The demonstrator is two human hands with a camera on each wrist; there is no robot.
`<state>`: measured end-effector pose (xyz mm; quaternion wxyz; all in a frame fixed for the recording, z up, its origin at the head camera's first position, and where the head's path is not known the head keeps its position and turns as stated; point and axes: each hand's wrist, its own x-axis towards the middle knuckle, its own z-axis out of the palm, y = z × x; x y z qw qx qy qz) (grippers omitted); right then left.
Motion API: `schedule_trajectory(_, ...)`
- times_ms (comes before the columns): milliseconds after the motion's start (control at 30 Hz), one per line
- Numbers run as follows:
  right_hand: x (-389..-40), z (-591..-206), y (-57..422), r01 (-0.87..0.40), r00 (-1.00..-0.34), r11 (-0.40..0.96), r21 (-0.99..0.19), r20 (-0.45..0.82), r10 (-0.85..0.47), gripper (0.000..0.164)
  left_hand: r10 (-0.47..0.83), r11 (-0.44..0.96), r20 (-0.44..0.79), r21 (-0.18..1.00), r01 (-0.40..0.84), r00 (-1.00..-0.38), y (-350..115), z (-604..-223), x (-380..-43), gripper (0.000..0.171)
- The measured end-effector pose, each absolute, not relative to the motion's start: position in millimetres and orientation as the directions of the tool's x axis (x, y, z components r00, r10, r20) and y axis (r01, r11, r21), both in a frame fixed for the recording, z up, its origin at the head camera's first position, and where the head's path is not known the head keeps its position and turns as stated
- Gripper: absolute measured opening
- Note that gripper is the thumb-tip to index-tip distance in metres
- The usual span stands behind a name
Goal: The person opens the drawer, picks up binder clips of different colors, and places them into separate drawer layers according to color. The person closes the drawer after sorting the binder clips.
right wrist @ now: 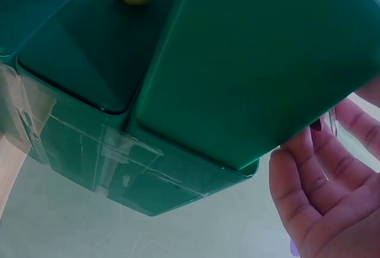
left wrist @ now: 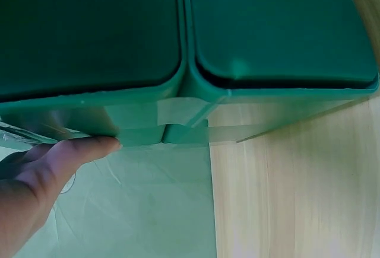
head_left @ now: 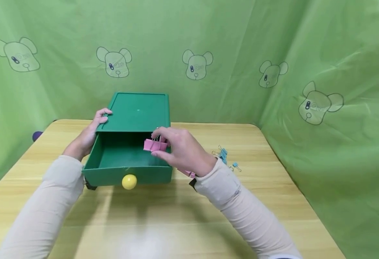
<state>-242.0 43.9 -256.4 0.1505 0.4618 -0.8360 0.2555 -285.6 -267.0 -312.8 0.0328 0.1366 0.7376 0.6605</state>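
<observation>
A green drawer box (head_left: 137,111) has its top drawer (head_left: 112,177) pulled out, with a yellow knob (head_left: 129,182) on the front. Over the right part of that drawer, my right hand (head_left: 183,149) pinches a pink binder clip (head_left: 149,145) by its wire handles. My left hand (head_left: 89,135) rests against the box's left side, fingertips at the top edge. A finger (left wrist: 89,150) lies straight along the box in the left wrist view. In the right wrist view the drawer hides most of the held clip; only a wire handle (right wrist: 333,121) shows beside the fingers.
More pink binder clips (head_left: 192,175) lie partly hidden behind my right wrist. Several blue binder clips (head_left: 223,154) are on the wooden table (head_left: 251,201) to the right. Clear tape (right wrist: 113,151) joins the green drawer units. Green cloth (head_left: 234,100) hangs behind and at the right.
</observation>
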Motion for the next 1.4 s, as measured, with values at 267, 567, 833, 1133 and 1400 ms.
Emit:
schedule_trajectory(267,-243,-259,46,-0.837,-0.548,0.439,-0.328,0.474,-0.69,0.036,0.246,0.068,0.137,0.985,0.158,-0.96,-268,-314,-287,0.019)
schedule_trajectory(567,-242,-261,48,-0.831,-0.555,0.413,-0.373,0.488,-0.674,0.035,0.244,0.078,0.134,0.984,0.158,-0.96,-268,-314,-287,0.019)
schedule_trajectory(833,-246,-269,57,-0.849,-0.529,0.358,-0.389,0.618,-0.582,0.028,0.241,0.08,0.129,0.985,0.153,-0.962,-269,-314,-287,0.02)
schedule_trajectory(1133,-257,-284,75,-0.798,-0.602,0.357,-0.486,0.668,-0.437,0.023,0.242,0.067,0.13,0.986,0.15,-0.961,-269,-313,-286,0.02)
schedule_trajectory(1400,-265,-311,94,-0.672,-0.74,0.467,-0.575,0.557,-0.378,0.022,0.25,0.059,0.135,0.986,0.154,-0.959,-268,-313,-286,0.02)
